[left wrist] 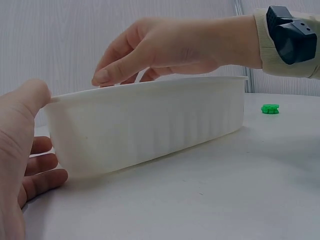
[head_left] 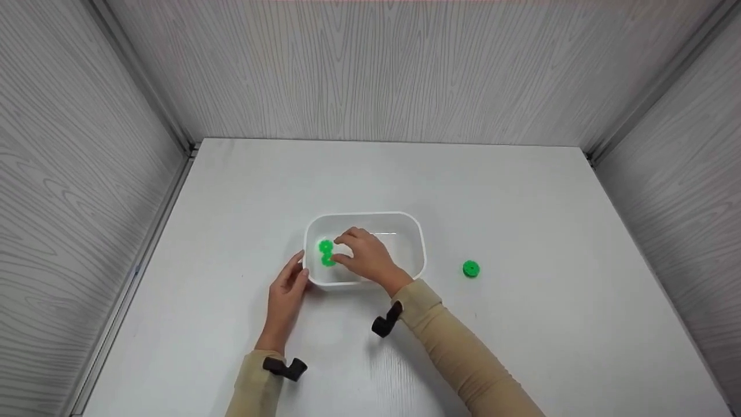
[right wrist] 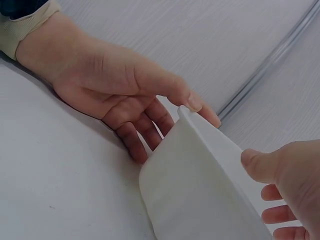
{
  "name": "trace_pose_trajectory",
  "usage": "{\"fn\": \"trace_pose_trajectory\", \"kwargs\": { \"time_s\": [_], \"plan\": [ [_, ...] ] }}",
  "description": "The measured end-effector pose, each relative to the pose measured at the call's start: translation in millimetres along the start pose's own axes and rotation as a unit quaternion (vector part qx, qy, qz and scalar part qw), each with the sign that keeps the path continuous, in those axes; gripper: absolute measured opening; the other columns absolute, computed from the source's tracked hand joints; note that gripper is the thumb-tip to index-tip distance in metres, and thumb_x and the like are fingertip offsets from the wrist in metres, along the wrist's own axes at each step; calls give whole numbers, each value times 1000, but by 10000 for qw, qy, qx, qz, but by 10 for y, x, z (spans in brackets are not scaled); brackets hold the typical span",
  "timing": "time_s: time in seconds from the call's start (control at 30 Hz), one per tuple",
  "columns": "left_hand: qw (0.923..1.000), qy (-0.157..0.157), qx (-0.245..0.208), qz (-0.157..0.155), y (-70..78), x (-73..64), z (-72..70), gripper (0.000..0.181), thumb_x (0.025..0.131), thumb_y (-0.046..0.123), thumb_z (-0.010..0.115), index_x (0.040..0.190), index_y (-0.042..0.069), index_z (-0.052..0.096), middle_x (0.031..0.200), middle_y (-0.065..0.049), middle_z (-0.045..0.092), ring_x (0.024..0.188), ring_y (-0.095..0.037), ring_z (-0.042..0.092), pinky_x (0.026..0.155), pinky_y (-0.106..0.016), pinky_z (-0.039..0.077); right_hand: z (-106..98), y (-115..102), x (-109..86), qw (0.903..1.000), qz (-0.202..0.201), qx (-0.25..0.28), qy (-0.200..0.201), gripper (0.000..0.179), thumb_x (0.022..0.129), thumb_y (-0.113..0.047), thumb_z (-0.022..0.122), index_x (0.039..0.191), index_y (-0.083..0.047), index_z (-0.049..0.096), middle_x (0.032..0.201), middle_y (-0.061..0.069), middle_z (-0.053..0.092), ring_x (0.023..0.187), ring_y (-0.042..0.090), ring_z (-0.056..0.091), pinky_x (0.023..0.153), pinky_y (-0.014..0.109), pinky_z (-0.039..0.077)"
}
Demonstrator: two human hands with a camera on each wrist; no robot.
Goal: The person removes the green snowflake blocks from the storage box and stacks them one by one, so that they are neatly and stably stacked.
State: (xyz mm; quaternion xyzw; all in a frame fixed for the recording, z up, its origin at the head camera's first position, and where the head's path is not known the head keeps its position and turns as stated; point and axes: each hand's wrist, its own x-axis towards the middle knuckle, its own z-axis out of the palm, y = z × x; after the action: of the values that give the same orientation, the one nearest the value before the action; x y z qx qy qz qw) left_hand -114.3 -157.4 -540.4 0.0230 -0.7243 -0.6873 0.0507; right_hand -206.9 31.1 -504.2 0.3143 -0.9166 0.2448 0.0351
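Observation:
A white plastic box [head_left: 405, 255] with rounded corners stands on the table. At its left front corner my left hand [head_left: 286, 292] holds it, the thumb at the rim and the other fingers along the outer wall. My right hand [head_left: 367, 258] reaches in over the front rim, thumb and fingers apart with nothing seen between them. Two small green notched discs, a far one [head_left: 326, 246] and a near one [head_left: 327, 260], lie side by side at the box's left end. The right thumb tip is right at the near disc. Both discs are hidden behind the wall in the left wrist view.
To the right of the box, a green notched piece [head_left: 471, 269] lies on the white table [head_left: 550, 231]. Grey wood-grain panels enclose the back [head_left: 370, 69] and both sides. A black device [head_left: 386, 319] is strapped on each sleeved wrist.

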Motion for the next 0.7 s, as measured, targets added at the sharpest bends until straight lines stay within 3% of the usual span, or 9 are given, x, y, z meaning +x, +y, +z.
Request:
{"fn": "trace_pose_trajectory", "kwargs": {
  "time_s": [0.17,0.27,0.53,0.7],
  "plan": [
    [9999,63,81,-133,3,0,11,43,96,19,54,138,15,46,124,-19,54,110,-31,52,84,-26,48,42,-56,75,9920,746,-171,-1006,45,82,-40,70,117,-14,66,109,2,57,100,17,52,84,32,45],
    [9998,118,90,-135,2,0,4,43,95,17,54,138,14,47,123,-19,55,110,-30,53,84,-23,48,71,-108,129,9851,1007,-229,-1373,45,81,-40,71,118,-14,66,109,2,56,99,17,52,83,32,45],
    [9999,70,109,107,7,5,14,43,95,17,54,137,13,47,120,-20,56,106,-30,53,85,-26,48,152,-181,227,9747,1655,-352,-1462,39,79,-40,73,105,-11,72,99,2,55,85,16,50,75,31,45],
    [9999,78,122,4,-4,-3,13,43,96,19,54,138,15,47,122,-18,55,106,-26,53,84,-22,47,217,-174,250,9732,1737,-355,-1463,41,77,-42,74,103,-10,71,95,2,54,81,16,48,73,32,45]
  ]
}}
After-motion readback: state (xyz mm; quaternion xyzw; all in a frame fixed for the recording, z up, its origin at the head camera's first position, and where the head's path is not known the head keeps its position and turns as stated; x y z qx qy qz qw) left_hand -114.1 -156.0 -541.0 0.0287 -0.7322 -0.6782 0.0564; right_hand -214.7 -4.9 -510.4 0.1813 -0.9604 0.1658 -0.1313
